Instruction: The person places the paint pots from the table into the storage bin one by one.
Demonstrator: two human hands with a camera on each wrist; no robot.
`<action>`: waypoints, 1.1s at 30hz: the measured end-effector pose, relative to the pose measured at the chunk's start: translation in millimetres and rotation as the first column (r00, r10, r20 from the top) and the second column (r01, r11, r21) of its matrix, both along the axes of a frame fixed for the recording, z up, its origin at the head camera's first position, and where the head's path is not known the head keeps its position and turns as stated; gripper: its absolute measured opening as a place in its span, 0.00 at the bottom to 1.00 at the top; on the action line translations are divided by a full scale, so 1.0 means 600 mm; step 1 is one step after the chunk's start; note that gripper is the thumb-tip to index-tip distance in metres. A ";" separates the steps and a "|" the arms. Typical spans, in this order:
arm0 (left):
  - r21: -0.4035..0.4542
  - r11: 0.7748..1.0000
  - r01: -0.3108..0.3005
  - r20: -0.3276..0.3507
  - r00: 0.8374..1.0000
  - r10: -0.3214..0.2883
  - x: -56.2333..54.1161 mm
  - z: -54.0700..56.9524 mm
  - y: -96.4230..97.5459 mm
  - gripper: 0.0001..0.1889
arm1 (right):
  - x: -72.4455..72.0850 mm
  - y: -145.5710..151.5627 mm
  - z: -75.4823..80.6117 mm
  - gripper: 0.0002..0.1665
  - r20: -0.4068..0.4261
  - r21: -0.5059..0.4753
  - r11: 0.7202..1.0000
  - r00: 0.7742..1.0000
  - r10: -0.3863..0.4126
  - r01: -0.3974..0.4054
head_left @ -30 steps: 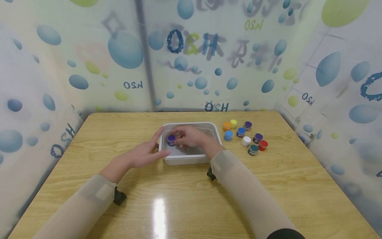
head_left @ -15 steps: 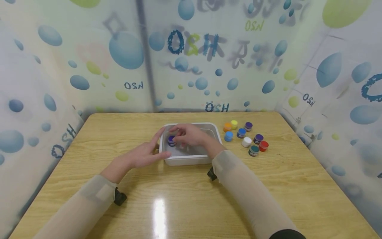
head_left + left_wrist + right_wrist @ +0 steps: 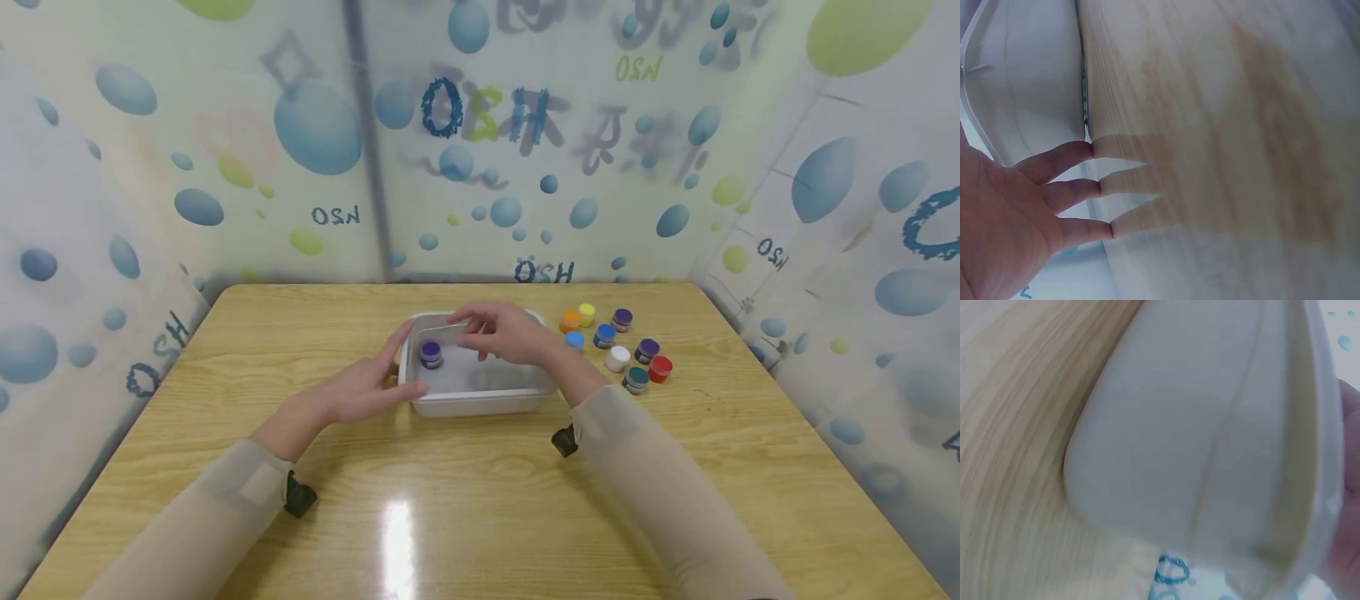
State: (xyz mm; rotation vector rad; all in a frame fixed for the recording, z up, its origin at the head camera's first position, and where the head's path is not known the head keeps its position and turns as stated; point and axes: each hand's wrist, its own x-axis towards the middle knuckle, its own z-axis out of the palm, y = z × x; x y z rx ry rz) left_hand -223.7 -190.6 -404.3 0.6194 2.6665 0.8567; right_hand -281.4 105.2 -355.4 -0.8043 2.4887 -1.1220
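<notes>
White and shiny, the tub [image 3: 480, 406] is sitting on the table [image 3: 480, 508]. Inside, one purple pot [image 3: 431, 355] is standing upright near the left end. The left hand [image 3: 362, 388] is touching that end with straight, spread fingers, and its thumb is reaching to the front rim. The right hand [image 3: 512, 333] is hanging over the tub with loosely bent fingers, and no pot is showing in them.

To do this bit well, the left hand should be pressing gently, so the tub isn't sliding. The right hand should be passing higher than the rim, so it isn't bumping the side or tipping the purple pot.

Right of the tub, more pots are standing in a loose bunch: an orange pot [image 3: 570, 322], a yellow pot [image 3: 586, 314], a blue pot [image 3: 604, 337], a white pot [image 3: 618, 359], a red pot [image 3: 660, 368], a green pot [image 3: 636, 381] and two dark purple pots [image 3: 647, 351]. The right arm is partly hiding a light blue pot [image 3: 575, 340]. That one is standing close to the arm, so it could be getting knocked.
</notes>
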 end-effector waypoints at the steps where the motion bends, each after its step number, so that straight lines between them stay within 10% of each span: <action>1: 0.002 1.000 0.000 -0.001 1.000 0.000 0.000 0.000 0.000 0.58 | 0.003 0.008 0.001 0.24 -0.010 -0.006 1.000 1.000 -0.006 0.006; 19: 0.011 1.000 0.003 -0.014 1.000 -0.003 0.002 -0.003 -0.003 0.57 | 0.068 0.190 0.024 0.23 -0.040 -0.057 0.984 0.984 -0.173 0.170; 33: 0.006 1.000 0.006 -0.023 1.000 -0.006 0.002 -0.002 -0.004 0.58 | 0.095 0.325 -0.021 0.22 -0.009 -0.014 0.956 0.956 -0.293 0.293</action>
